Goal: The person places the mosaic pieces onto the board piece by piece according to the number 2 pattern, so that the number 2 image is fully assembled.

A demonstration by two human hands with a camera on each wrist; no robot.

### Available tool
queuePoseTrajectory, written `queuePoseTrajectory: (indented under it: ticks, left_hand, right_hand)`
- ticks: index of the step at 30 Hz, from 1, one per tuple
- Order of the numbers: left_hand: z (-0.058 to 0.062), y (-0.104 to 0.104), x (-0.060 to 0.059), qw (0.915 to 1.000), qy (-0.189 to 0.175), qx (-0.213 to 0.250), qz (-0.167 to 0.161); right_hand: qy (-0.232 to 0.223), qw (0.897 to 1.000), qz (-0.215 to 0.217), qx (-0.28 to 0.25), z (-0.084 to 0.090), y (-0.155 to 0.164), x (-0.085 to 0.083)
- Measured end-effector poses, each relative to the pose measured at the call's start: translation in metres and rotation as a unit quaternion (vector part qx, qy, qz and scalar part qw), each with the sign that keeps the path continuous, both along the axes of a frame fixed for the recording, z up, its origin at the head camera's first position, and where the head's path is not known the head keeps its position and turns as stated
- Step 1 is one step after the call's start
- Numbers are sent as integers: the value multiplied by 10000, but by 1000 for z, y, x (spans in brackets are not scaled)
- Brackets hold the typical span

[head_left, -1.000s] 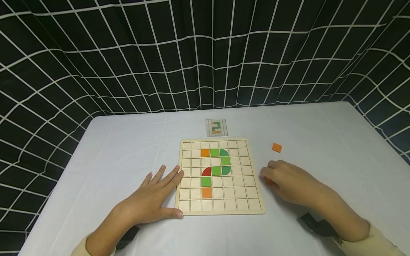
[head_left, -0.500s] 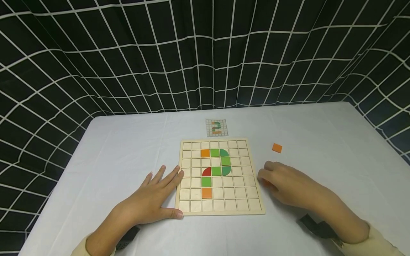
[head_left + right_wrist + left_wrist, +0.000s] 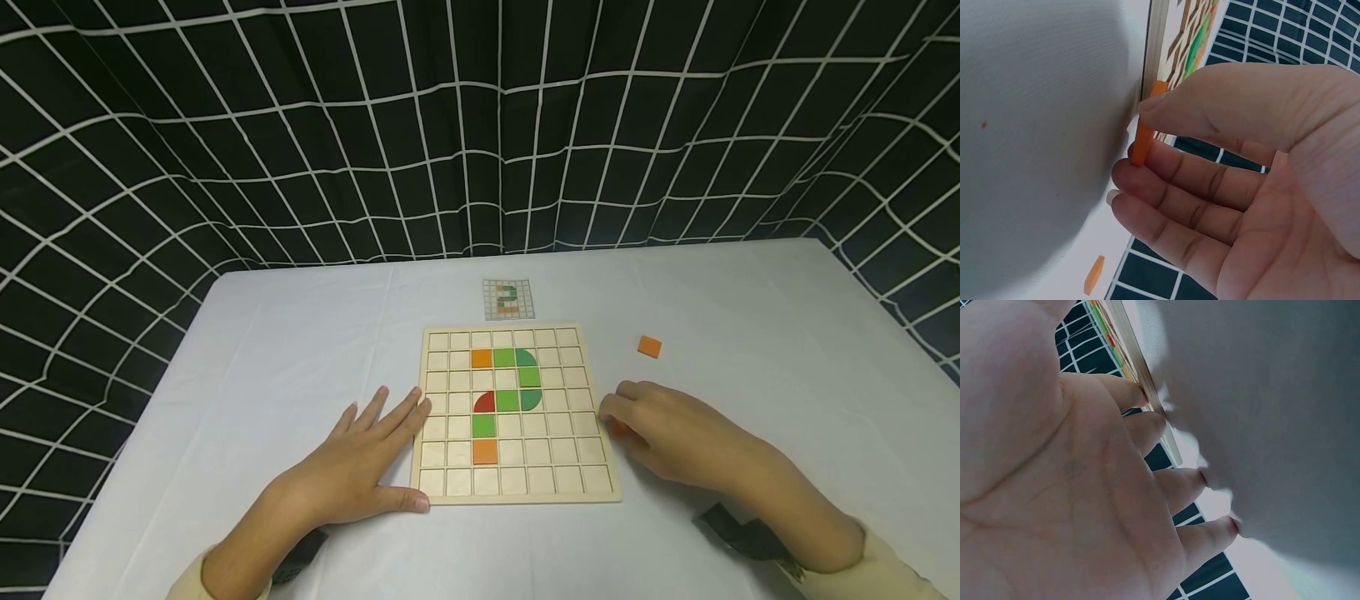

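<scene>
Orange tile (image 3: 1143, 139) sits pinched between my right hand's (image 3: 678, 433) thumb and fingers, just off the wooden board's (image 3: 600, 487) right edge; my left hand (image 3: 360, 462) lies flat, fingers straight, steadying the board's left edge. I judge this the carry step: next I must lift the tile leftward over the rim and seat it squarely in an empty cell beside the lower orange square (image 3: 485, 451).

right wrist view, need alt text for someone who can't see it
A right hand pinches a flat orange tile between thumb and fingers, right beside the edge of a wooden board lying on a white table. A second orange tile lies loose on the table, with a black-and-white grid curtain behind.
</scene>
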State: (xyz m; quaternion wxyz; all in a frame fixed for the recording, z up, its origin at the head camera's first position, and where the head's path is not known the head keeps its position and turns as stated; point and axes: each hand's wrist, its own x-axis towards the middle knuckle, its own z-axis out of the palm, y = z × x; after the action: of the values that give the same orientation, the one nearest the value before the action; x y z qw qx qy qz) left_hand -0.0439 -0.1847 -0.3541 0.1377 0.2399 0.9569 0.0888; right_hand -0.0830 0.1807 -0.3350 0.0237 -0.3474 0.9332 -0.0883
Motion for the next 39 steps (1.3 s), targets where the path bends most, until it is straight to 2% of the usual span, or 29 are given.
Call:
queuePoseTrajectory:
  ticks: [7, 13, 24, 39]
  left_hand:
    - [-2, -1, 0, 10000, 37, 0, -7]
    - [-1, 0, 0, 10000, 32, 3, -7]
    - [-1, 0, 0, 10000, 26, -16, 19]
    - [-2, 0, -1, 10000, 35, -26, 28]
  right_hand:
    - [109, 9998, 101, -104, 3, -4, 1]
    - [-138, 9997, 136, -167, 7, -14, 3]
    - [48, 9973, 679, -289, 3, -27, 1]
    - [25, 9966, 784, -264, 2, -38, 0]
